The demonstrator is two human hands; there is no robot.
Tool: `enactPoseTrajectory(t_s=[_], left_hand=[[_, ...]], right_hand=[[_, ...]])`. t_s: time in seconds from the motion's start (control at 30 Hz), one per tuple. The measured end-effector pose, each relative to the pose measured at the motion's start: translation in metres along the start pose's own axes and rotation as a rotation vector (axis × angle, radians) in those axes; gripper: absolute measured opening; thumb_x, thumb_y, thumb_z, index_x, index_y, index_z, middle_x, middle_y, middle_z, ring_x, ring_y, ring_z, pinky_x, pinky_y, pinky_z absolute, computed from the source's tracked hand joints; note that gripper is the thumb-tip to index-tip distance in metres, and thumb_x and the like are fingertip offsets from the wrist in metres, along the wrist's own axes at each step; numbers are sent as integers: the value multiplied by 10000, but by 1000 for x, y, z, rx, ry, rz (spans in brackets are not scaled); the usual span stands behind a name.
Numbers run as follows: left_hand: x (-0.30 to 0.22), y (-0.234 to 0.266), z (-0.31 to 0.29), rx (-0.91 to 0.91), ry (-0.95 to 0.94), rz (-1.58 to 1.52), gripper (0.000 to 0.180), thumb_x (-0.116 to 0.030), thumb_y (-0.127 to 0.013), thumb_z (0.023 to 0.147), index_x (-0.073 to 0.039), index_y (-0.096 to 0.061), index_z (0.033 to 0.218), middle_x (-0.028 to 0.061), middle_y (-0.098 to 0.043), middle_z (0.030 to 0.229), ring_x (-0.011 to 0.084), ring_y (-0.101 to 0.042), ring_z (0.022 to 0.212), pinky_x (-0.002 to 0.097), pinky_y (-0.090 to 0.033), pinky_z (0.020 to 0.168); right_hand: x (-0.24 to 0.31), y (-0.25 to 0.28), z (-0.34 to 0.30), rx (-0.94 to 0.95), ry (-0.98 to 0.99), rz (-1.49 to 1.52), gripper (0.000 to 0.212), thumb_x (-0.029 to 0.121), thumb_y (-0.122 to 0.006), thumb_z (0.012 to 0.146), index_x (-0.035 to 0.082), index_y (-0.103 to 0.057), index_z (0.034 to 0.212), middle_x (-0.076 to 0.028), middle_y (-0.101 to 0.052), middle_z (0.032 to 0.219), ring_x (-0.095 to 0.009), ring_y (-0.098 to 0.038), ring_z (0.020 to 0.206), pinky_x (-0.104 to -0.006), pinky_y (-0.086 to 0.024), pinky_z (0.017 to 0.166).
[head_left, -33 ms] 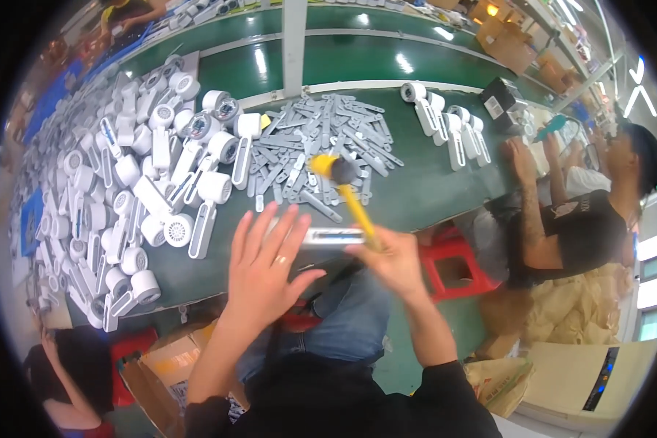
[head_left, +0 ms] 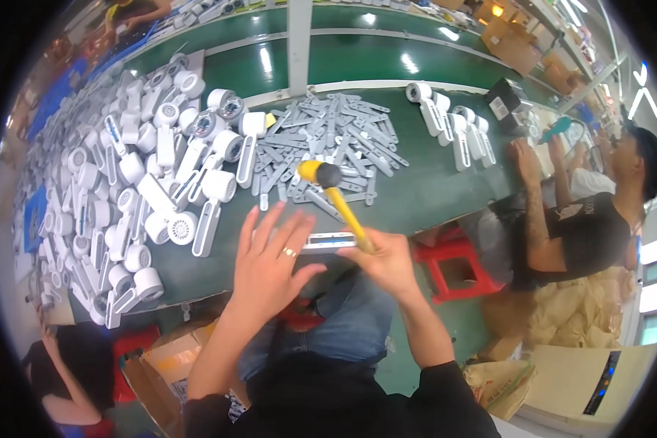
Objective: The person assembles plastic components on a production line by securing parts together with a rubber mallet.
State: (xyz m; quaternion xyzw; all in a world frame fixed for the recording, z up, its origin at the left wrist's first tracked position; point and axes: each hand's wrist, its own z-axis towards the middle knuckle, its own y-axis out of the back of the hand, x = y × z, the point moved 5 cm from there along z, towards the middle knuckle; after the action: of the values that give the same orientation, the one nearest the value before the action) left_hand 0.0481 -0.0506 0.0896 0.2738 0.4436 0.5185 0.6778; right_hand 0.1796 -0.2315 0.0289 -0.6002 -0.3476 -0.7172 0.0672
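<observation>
Currently: mallet raised over a strip held at the table edge.
Right hand (head_left: 390,261) is closed round the yellow mallet (head_left: 336,197) handle; left hand (head_left: 270,266), fingers spread, pins the grey strip (head_left: 330,239) flat at frame centre. Judged the tapping step; next a square blow clear of the fingers. Loose grey strips (head_left: 343,139) lie above, white fan housings (head_left: 139,182) at upper left.

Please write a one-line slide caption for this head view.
Left hand steadies a slim grey plastic strip on the green table; right hand grips a yellow-handled mallet.
</observation>
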Motion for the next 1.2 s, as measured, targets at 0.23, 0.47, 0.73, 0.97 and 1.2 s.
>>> enactPoseTrajectory(t_s=[0.23, 0.47, 0.73, 0.97, 1.2], left_hand=[[32, -27, -3, 30, 31, 39, 418, -344, -836, 869, -72, -758, 1176, 82, -769, 1097, 282, -686, 1140, 550, -350, 1248], [40, -109, 96, 252, 289, 106, 419, -448, -774, 915, -30, -751, 934, 202, -718, 1046, 404, -727, 943, 506, -583, 808], [40, -53, 74, -23, -33, 63, 127, -105, -707, 877, -40, -735, 983, 134, -752, 1008, 331, -743, 868, 445, -588, 733], [17, -17, 8, -102, -342, 41, 389, -123, -746, 801, -56, -758, 1184, 83, -762, 1129, 241, -737, 992, 386, -596, 863], [47, -11, -30, -84, 55, -43, 503, -261, -903, 790, -67, -738, 1223, 69, -738, 1168, 288, -653, 1207, 519, -467, 1148]], right_hand=[[-30, -16, 29, -9, -207, 363, 314, 195, -793, 995, 83, -741, 1283, 58, -613, 715, -32, -501, 489, -224, -378, 446], [-75, 11, 44, -240, -205, 583, 249, 228, -715, 1061, -3, -714, 1155, -10, -630, 819, -44, -444, 439, -238, -312, 396], [-54, 4, 35, -175, -208, 555, 368, 258, -680, 1082, -14, -690, 1330, 4, -618, 792, -40, -460, 457, -229, -336, 424], [-11, -29, 1, 121, -324, 655, 260, 147, -712, 1047, -22, -725, 1245, -53, -728, 842, -37, -489, 474, -215, -361, 436], [-7, -6, -8, -103, -264, 550, 259, 161, -709, 1044, -80, -735, 1138, -64, -707, 800, -49, -473, 456, -228, -341, 409]])
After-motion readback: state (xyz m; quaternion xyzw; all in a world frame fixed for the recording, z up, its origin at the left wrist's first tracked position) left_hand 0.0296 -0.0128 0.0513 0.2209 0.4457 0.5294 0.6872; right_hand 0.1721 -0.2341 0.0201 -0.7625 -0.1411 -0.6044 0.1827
